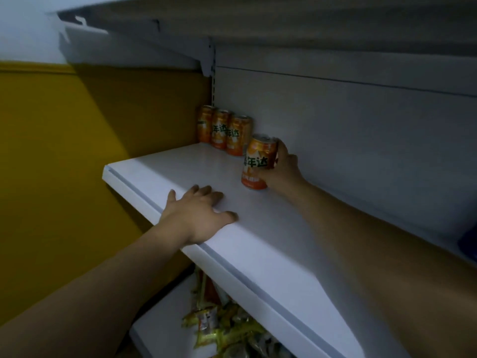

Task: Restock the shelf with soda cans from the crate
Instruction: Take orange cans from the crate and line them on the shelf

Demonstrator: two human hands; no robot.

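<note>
Dim, soft-focus view with bowed wide-angle edges.

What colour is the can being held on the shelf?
Orange with green lettering on a pale band: the orange soda can gripped by the right hand, seen in the head view.

Single view, from the camera worn on my head. It faces forward and a little leftward along the white shelf (180,161), whose front edge runs on a diagonal from middle left to lower right. The lens is wide and close, within arm's reach: my left hand (198,213) lies on the front edge at centre, and my right hand (281,166) sits farther in, round a can (255,161) near the back panel (361,125). The underside of the upper shelf (309,19) fills the top, so the lens sits between the two levels. The yellow wall (64,151) closes the left. A lower shelf (160,332) shows dimly at the bottom, probably holding packets.
</note>
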